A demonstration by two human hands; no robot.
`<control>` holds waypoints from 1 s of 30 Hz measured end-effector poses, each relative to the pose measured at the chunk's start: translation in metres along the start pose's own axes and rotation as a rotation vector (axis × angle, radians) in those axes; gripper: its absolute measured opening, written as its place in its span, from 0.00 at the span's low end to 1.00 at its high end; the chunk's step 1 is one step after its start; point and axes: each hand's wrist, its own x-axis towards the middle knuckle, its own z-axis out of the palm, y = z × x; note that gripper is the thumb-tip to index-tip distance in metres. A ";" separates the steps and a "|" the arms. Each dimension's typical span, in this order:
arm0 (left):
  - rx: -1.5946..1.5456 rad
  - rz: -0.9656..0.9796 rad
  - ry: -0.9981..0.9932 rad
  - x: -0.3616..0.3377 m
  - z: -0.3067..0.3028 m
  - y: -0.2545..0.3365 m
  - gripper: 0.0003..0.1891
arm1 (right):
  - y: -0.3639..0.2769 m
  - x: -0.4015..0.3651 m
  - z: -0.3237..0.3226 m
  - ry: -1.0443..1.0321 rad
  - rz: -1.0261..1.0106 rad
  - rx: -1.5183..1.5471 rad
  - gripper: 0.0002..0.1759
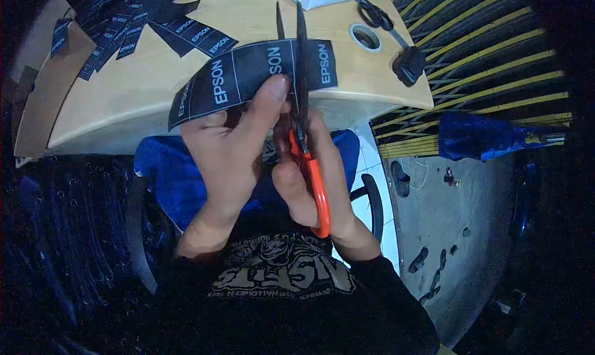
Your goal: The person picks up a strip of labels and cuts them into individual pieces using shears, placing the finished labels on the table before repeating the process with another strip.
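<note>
A black strip (242,76) printed with several EPSON labels and thin white lines is pinched in my left hand (232,141), thumb on top. My right hand (316,181) is closed round the red handles of the scissors (318,194). The scissor blades point away from me and stand apart at their tips, one on each side of a narrow part of the strip near its right end. Part of the lower blade is hidden by the strip and my left thumb.
More black EPSON pieces (139,20) lie piled at the table's (105,104) back left, beside a cardboard box (59,88). A white tray (316,0), a tape roll (365,37) and black-handled scissors (375,14) lie at the back right. Yellow-edged slats (477,51) stand beyond.
</note>
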 end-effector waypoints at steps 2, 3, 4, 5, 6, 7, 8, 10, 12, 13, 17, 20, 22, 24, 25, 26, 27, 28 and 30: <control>0.020 -0.004 -0.013 0.000 -0.001 -0.002 0.04 | 0.000 -0.001 0.000 0.004 0.016 0.011 0.40; 0.020 -0.004 -0.014 -0.001 -0.001 -0.003 0.04 | -0.001 -0.001 0.000 0.005 0.016 0.010 0.40; 0.030 0.005 -0.016 -0.001 -0.001 -0.003 0.04 | -0.001 -0.001 0.000 0.012 0.028 0.010 0.40; 0.040 0.015 -0.017 -0.002 -0.002 -0.004 0.04 | -0.001 -0.001 0.000 0.018 0.041 0.011 0.40; 0.041 0.015 -0.017 -0.001 -0.002 -0.003 0.04 | -0.001 0.000 0.001 0.017 0.041 0.011 0.40; 0.047 0.008 -0.023 -0.001 -0.003 -0.002 0.04 | 0.000 0.000 0.001 0.017 0.029 0.027 0.40; 0.054 0.000 -0.030 -0.001 -0.003 -0.002 0.04 | 0.000 0.000 0.002 0.017 0.018 0.044 0.40; 0.055 -0.001 -0.028 -0.001 -0.002 0.000 0.03 | 0.002 0.002 0.003 0.027 -0.002 0.046 0.40; 0.093 0.011 0.008 -0.001 0.001 0.000 0.03 | -0.004 0.003 0.000 0.003 0.036 0.012 0.41; 0.093 0.012 0.008 -0.002 0.002 0.002 0.03 | -0.004 0.002 0.000 0.003 0.036 0.012 0.41; 0.175 -0.047 -0.002 -0.002 0.000 0.007 0.03 | 0.001 0.002 0.004 0.021 0.050 0.107 0.41; 0.196 -0.020 -0.024 -0.002 -0.002 0.003 0.03 | 0.001 0.002 0.001 0.012 0.037 0.109 0.40; 0.197 -0.003 -0.028 -0.002 -0.001 0.002 0.03 | 0.000 0.003 -0.001 -0.007 0.034 0.064 0.40; 0.155 -0.021 0.006 -0.003 0.003 0.003 0.03 | -0.001 0.003 0.000 0.012 0.063 0.060 0.38; 0.153 -0.020 0.006 -0.002 0.003 0.002 0.03 | 0.000 0.003 0.000 0.012 0.062 0.058 0.38; 0.165 -0.005 0.004 -0.001 0.003 0.002 0.03 | 0.001 0.003 0.000 0.018 0.059 0.036 0.37; 0.177 0.011 0.003 -0.001 0.003 0.001 0.03 | 0.002 0.002 0.000 0.025 0.056 0.014 0.35; 0.176 0.011 0.003 0.000 0.002 -0.001 0.03 | 0.002 0.003 0.001 0.026 0.056 0.013 0.35; 0.154 0.014 -0.036 0.000 -0.001 -0.004 0.03 | 0.002 0.004 0.001 0.044 -0.010 0.013 0.34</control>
